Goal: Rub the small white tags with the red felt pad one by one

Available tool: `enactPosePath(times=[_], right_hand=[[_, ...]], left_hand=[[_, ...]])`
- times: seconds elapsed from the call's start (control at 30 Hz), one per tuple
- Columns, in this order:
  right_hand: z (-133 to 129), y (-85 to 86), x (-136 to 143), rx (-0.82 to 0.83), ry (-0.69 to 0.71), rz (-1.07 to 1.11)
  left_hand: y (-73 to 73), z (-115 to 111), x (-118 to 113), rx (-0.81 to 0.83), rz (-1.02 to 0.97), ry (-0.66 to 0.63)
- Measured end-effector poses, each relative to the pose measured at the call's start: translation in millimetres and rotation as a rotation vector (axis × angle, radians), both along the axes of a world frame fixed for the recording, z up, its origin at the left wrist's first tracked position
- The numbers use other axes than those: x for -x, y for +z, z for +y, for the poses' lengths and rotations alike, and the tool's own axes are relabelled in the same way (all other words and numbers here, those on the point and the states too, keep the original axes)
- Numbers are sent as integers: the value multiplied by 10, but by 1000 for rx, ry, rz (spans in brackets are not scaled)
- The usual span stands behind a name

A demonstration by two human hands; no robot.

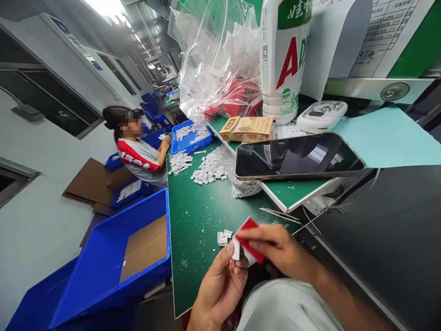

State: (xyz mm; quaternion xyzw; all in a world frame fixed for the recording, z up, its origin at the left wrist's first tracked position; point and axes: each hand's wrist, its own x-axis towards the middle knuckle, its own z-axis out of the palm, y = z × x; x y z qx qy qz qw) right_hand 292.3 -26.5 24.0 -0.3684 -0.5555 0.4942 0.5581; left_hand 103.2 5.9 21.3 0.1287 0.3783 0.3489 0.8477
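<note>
My left hand (223,280) is closed on a small white piece (236,248), pinched between thumb and fingers near the table's front edge. My right hand (279,246) grips a flat red card (251,236), which touches or lies right beside the white piece. Below the card, a pale surface shows between my hands; what it is, I cannot make out. Just beyond my left hand, several small white pieces (223,237) rest on the green table (193,220). Metal tweezers (280,214) lie past my right hand.
Farther back are piles of white pieces (209,168) and a blue tray (191,138). A phone (299,156), a small box (247,128) and a white bottle (284,59) stand on a raised shelf. Blue bins (138,243) flank the table's left; a person (138,147) sits beyond.
</note>
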Motion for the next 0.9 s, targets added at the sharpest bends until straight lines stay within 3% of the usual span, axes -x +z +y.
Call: enactPosePath(times=[0.03,0.07,0.13,0.17,0.27,0.37,0.4,0.43,0.5,0.57,0.73,0.9], right_hand=[[18,25,-17,8,-73,-9],[28,47,-30,1,-48,1],[28,79,-35,-45,147,3],[23,89,-29,-53,170,-17],[11,91,-1,-12,-99,-42],[31,52,-6,-48,76,15],[45,32,-18,-37,63,-5],[61,11,-33,-5,-45,-40],[86,-28,-63,86,-376,-106],[80,-47,-69,130,-479,-117],[-89,44,68,161,-313,-46],[-148,117,209,-155,-28,-93]], left_hand=[[43,-19,-13,39,-55,3],[78,-31,-24,68,-96,-1],[128,-39,-39,90,-120,0],[146,-39,-44,97,-116,13],[176,-47,-58,137,-107,53],[162,-69,-61,60,-49,20],[148,-73,-54,-19,1,33],[132,-72,-43,-123,74,73],[97,-62,-11,-386,301,202],[72,-55,21,-658,582,307],[67,-134,20,-1086,1028,442],[75,-208,39,-1514,1190,412]])
